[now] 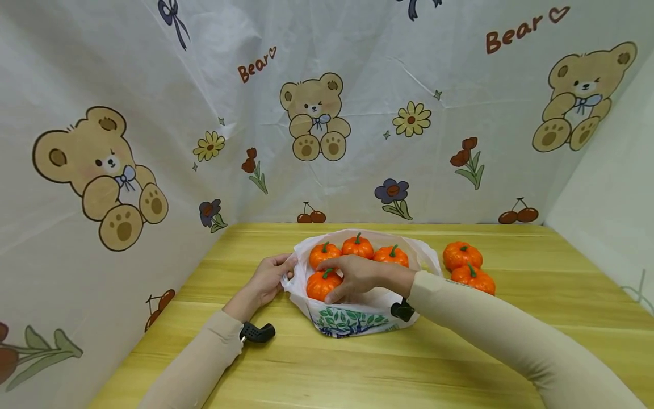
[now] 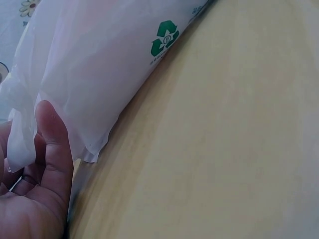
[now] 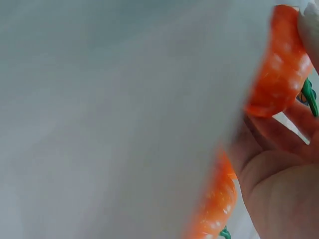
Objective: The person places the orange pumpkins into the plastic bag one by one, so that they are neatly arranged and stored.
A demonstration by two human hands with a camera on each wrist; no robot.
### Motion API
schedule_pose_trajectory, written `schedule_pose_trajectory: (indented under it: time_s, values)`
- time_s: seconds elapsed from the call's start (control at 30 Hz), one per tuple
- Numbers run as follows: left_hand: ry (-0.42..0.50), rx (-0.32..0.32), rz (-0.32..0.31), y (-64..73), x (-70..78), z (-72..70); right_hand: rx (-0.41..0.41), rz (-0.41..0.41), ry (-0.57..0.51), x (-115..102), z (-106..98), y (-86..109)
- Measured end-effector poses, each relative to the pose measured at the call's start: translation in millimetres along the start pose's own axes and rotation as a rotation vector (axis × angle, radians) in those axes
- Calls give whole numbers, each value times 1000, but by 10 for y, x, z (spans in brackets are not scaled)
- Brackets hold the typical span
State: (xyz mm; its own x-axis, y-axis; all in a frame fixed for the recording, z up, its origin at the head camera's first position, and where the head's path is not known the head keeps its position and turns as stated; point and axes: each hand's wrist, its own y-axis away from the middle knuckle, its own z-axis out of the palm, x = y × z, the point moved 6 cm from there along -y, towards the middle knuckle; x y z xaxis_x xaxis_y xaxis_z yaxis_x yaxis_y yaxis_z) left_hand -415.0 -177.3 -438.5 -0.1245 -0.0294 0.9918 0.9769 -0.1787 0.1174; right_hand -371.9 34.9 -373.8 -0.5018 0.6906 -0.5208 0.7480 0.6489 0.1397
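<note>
Head view shows a white plastic bag standing on a wood-grain table, its mouth open upward and a green leafy print on its front wall. Four orange toy pumpkins are visible within its mouth. The right hand reaches over the bag and grips the front-left pumpkin, thumb on the near side and fingers on the far side. Whether that pumpkin touches the bag's floor cannot be determined. The other three sit behind it: the rear-left pumpkin, the rear-middle pumpkin and the rear-right pumpkin, all stems up.

The left hand pinches the bag's left rim. Left wrist view confirms a fold of plastic between its curled fingers; a green recycling mark shows on the bag wall.

Right wrist view records the gripped pumpkin between thumb and fingers, with a further pumpkin, partly blurred, below the hand.

Two pumpkins lie outside, right of the bag on the table: a far pumpkin and a near pumpkin, close together, the latter partly covered by the right sleeve. A white cloth printed with bears and flowers stands behind the table.
</note>
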Motion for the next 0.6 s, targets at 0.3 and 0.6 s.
schedule_pose_trajectory:
  time_s: [0.3,0.6]
  values:
    - [0,6,-4,-15,-18,-9,93,-1,-8,-26,-9,3]
    - [3,10,-2,-20,-25,-14,69,7,-34,-22,-138,145]
